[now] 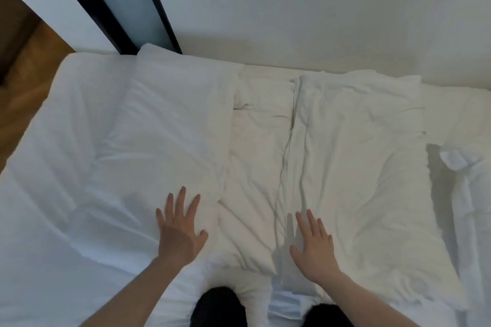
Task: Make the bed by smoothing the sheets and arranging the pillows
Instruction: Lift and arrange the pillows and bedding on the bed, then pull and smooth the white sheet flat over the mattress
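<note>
The left hand [178,231] and right hand [314,247] are laid flat, fingers [183,200] spread wide and holding nothing, on two side-by-side pillows [345,162], apparently to press out creases.

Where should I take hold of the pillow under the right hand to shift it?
Take the right pillow by its near corners, coming from the foot side where the right hand lies flat. Its long sides run away from you, and its near end is closest. A pinching grip probably suits the soft, creased cover.
</note>
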The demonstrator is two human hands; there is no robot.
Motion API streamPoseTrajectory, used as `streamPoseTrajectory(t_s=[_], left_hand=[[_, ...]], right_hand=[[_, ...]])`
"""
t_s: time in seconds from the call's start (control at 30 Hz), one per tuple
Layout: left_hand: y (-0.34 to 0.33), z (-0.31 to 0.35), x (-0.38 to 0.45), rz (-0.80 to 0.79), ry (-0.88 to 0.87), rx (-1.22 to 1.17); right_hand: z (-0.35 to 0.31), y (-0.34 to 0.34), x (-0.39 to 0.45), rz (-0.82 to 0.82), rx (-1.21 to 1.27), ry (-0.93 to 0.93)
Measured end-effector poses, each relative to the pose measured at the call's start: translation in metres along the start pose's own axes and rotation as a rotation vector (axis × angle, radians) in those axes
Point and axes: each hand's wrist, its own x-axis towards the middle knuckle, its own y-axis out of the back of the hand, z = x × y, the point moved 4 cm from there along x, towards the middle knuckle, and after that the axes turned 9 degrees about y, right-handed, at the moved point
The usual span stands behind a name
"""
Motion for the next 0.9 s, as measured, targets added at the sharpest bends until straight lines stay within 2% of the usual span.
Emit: streamPoseTrajectory(t_s=[0.07, 0.13, 0.2, 0.3, 0.37, 0.47, 0.53, 0.67, 0.9], left_hand=[[-0.018, -0.039, 0.0, -0.243, 0.015, 0.165], [-0.033, -0.057, -0.007, -0.461, -0.046, 0.316], [-0.027, -0.053, -0.009, -0.634, -0.067, 0.368], [0.006, -0.018, -0.01, -0.795, -0.057, 0.154], [0.024, 0.016, -0.013, -0.756, -0.087, -0.122], [0.053, 0.072, -0.028, -0.558, -0.178, -0.382], [0.063, 0.105, -0.038, -0.532, -0.23, -0.411], [0.084, 0.168, -0.043, -0.478, -0.315, -0.411], [0.099, 0.257, -0.046, -0.438, -0.348, -0.397]], right_hand=[[0.004, -0.022, -0.007, -0.217, -0.075, -0.072], [0.002, -0.04, -0.021, -0.336, -0.087, -0.095], [-0.005, -0.044, -0.031, -0.357, -0.005, -0.097], [-0.008, -0.017, -0.038, -0.258, 0.319, -0.239], [0.001, 0.011, -0.042, -0.144, 0.474, -0.263], [0.028, 0.055, -0.057, 0.076, 0.584, -0.281], [0.053, 0.078, -0.07, 0.21, 0.619, -0.324], [0.11, 0.109, -0.097, 0.347, 0.602, -0.411], [0.229, 0.116, -0.121, 0.44, 0.622, -0.581]])
